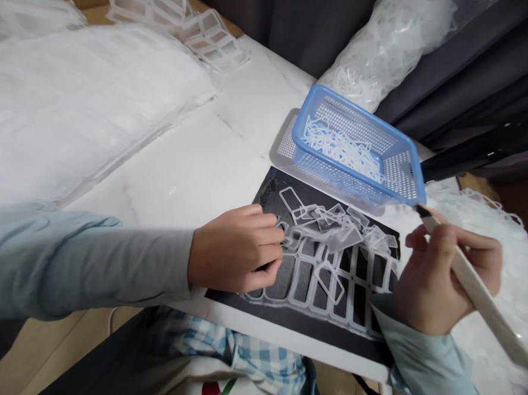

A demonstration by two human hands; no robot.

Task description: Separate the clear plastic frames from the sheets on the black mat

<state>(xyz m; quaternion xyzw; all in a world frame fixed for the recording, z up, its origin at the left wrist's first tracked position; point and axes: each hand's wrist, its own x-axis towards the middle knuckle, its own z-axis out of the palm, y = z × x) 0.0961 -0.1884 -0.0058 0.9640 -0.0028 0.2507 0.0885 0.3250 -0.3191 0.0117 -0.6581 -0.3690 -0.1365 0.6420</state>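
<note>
Translucent grid (320, 263) under left hand (234, 249) — pale stick (477, 288) in right hand (438, 279)

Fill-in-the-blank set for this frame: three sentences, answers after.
1. The pale tool is held by the ___ hand.
2. The left hand rests on the translucent grid sheet, which lies on a ___ mat.
3. White plastic scraps lie in the ___ basket.
Missing words: right; black; blue.

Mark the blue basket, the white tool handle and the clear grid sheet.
blue basket (402, 173), head view, right end wall.
white tool handle (498, 319), head view, bare shaft.
clear grid sheet (326, 279), head view, lattice middle.
</note>
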